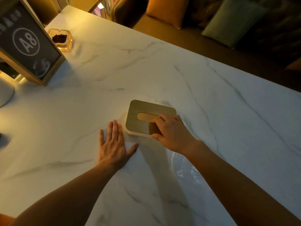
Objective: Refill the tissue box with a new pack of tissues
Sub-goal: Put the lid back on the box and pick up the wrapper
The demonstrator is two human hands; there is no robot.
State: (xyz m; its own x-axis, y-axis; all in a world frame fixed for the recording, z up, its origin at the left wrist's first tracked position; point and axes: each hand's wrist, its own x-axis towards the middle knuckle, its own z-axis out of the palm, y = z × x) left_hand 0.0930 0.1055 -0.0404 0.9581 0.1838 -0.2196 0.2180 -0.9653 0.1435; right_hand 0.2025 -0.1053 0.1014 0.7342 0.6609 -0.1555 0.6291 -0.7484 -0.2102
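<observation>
Marble tabletop carries the tissue box at its middle, wooden lid on, slot showing no tissue. Right hand clasps its near corner; left hand lies flat, released, beside it. Clear plastic lies half hidden under the right forearm. Far left, an ashtray holds something dark.

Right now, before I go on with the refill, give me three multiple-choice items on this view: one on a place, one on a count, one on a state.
1. Where is the right hand?
A. on the tissue box
B. on the ashtray
C. on the A8 sign

2. How many hands touch the box?
A. none
B. one
C. two

3. How does the left hand lie?
A. clenched
B. flat with fingers spread
C. pinching plastic

Key: 1 A, its fingers grip the box's near right corner; 2 B, the left hand rests on the table beside the box; 3 B, its palm is down, holding nothing.
</observation>
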